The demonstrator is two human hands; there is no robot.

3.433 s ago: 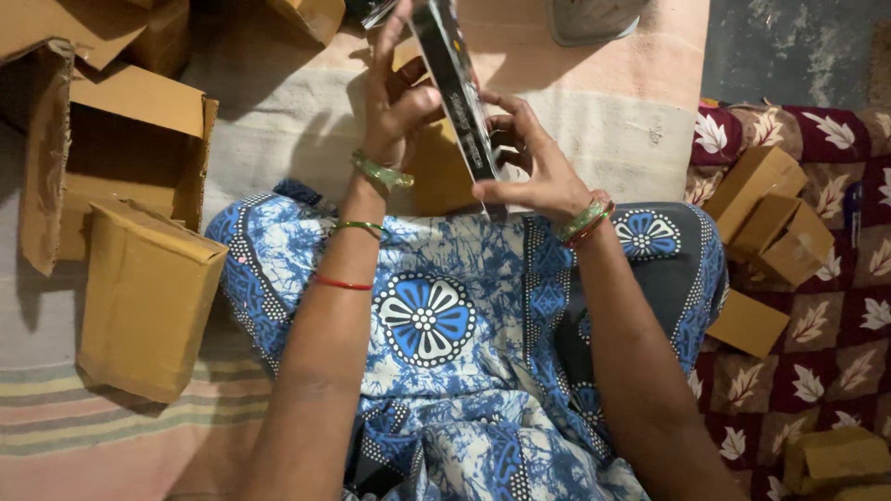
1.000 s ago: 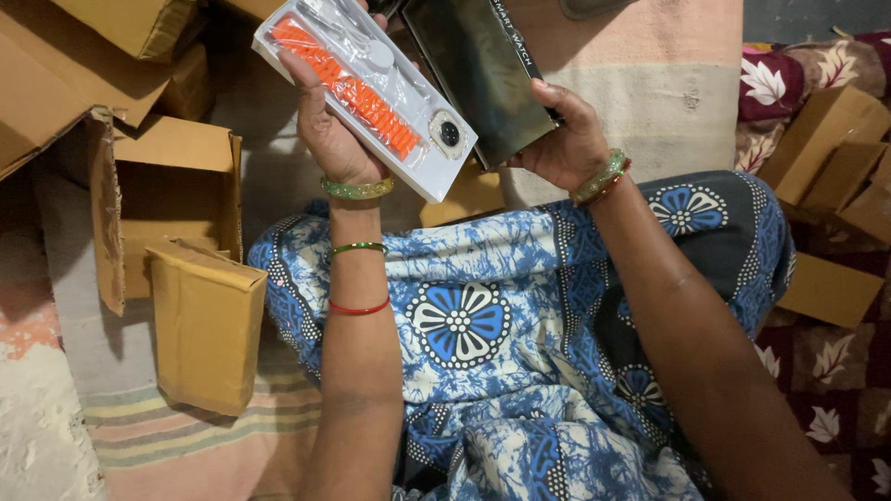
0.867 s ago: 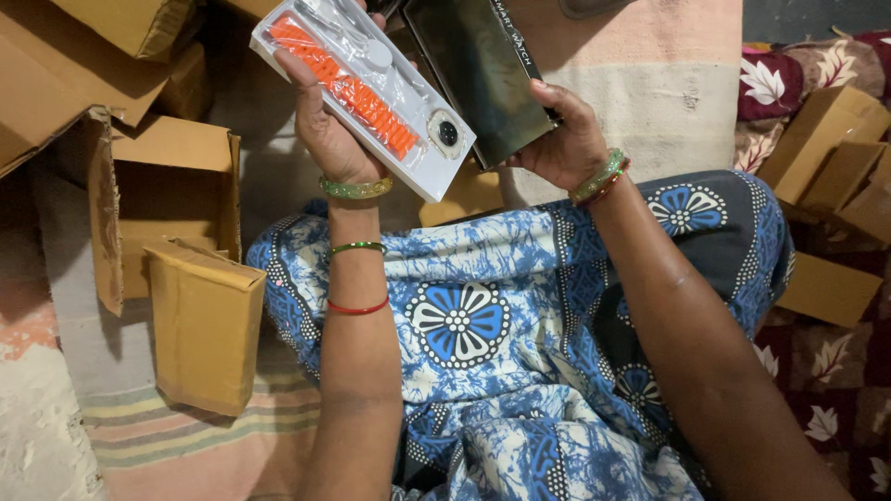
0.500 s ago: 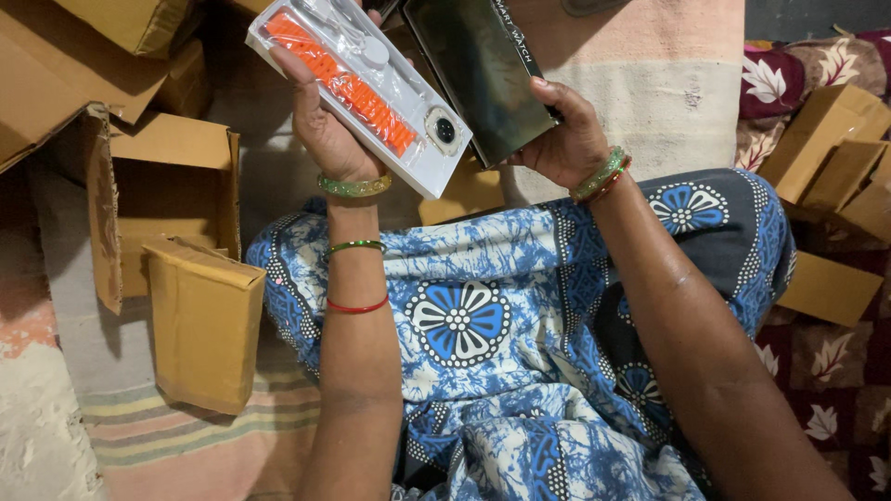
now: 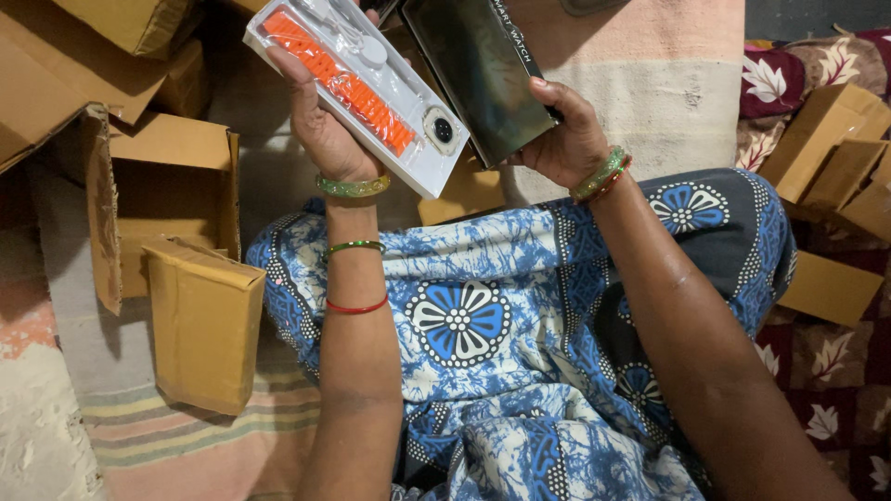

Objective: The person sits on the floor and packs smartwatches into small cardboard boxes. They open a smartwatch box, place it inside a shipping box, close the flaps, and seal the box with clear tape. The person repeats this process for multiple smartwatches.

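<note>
Cardboard boxes (image 5: 190, 315) lie open at my left on the striped mat (image 5: 213, 445). My left hand (image 5: 325, 139) is clamped around a white tray (image 5: 357, 88) holding an orange-strapped watch (image 5: 348, 83), lifted above my blue floral lap (image 5: 483, 325). Just beside it, my right hand (image 5: 566, 139) grips a dark box sleeve (image 5: 478, 74), tilted. More small brown boxes (image 5: 835, 167) rest at far right.

The dark sleeve box (image 5: 483, 79) runs off the top edge, its upper end unseen. The left hand (image 5: 325, 130) covers the white tray's (image 5: 357, 88) underside. Cardboard boxes (image 5: 835, 148) are cropped at the right edge.
</note>
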